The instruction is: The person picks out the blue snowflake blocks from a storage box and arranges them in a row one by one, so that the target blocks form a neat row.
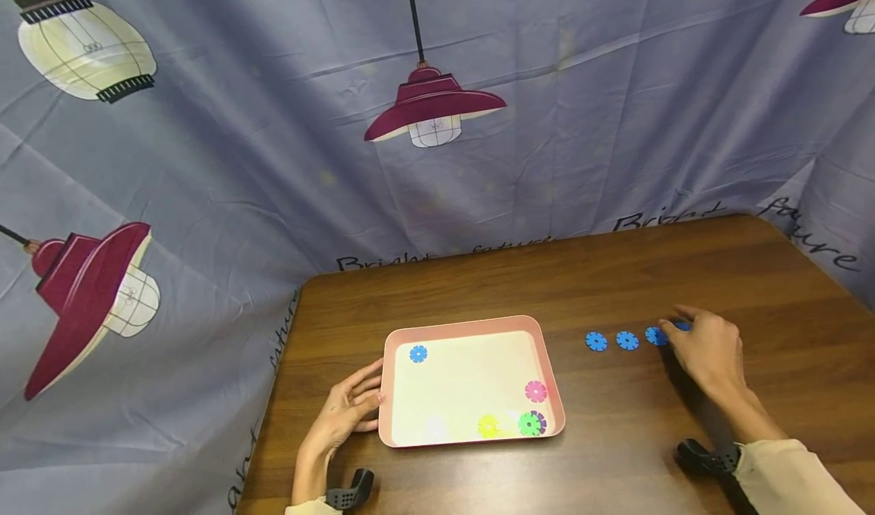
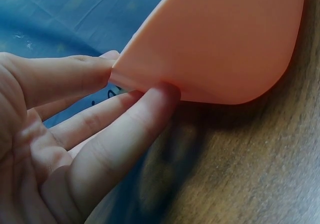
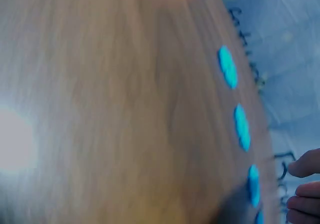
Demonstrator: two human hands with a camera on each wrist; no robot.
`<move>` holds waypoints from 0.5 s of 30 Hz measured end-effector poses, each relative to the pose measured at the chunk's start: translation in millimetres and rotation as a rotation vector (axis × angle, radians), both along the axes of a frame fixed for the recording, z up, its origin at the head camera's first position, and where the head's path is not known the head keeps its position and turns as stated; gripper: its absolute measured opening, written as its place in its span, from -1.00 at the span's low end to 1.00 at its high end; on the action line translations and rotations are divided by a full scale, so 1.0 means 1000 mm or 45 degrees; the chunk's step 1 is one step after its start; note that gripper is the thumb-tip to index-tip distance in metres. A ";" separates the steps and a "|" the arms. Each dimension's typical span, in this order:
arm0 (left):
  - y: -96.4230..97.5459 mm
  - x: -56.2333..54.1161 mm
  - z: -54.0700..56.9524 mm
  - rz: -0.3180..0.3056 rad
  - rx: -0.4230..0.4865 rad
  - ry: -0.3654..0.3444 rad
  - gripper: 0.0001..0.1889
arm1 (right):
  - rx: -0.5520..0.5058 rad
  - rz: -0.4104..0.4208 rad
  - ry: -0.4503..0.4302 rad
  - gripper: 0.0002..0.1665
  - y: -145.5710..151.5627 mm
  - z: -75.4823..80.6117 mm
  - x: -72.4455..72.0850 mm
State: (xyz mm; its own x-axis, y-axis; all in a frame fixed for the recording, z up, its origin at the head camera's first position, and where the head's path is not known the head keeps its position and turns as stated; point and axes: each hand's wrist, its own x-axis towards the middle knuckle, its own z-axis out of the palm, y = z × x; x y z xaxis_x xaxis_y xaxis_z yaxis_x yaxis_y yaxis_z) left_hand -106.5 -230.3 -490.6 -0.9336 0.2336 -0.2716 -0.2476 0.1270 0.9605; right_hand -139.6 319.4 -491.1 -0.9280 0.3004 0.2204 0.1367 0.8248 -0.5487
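Observation:
A pink tray (image 1: 386, 393) with a pale inside lies on the wooden table. My left hand (image 1: 345, 409) grips its left edge; in the left wrist view the thumb pad (image 2: 162, 97) presses the outer wall (image 2: 225, 39) while other fingers reach the rim. To the right of the tray, blue notched discs lie in a row, among them the leftmost disc (image 1: 596, 341), a second (image 1: 627, 340) and a third (image 1: 655, 336). My right hand (image 1: 707, 348) hovers over the row's right end, its fingers loosely bent and apart, partly covering another blue disc (image 1: 683, 326).
Inside the tray are a blue disc (image 1: 418, 354), a pink disc (image 1: 536, 391), a yellow disc (image 1: 488, 426), and a green disc (image 1: 529, 424) overlapping a purple one (image 1: 543, 421). Bright glare washes out the tray's front edge. A lamp-printed curtain (image 1: 478, 188) hangs behind the table (image 1: 615, 409).

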 end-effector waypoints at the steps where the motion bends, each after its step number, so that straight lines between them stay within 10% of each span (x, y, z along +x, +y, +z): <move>1: -0.001 0.000 0.000 0.004 0.001 -0.002 -0.34 | -0.002 0.012 0.006 -0.49 -0.005 0.003 -0.002; 15: -0.004 -0.004 -0.002 -0.023 0.037 0.019 -0.33 | -0.090 0.293 0.153 -0.59 -0.105 0.028 -0.014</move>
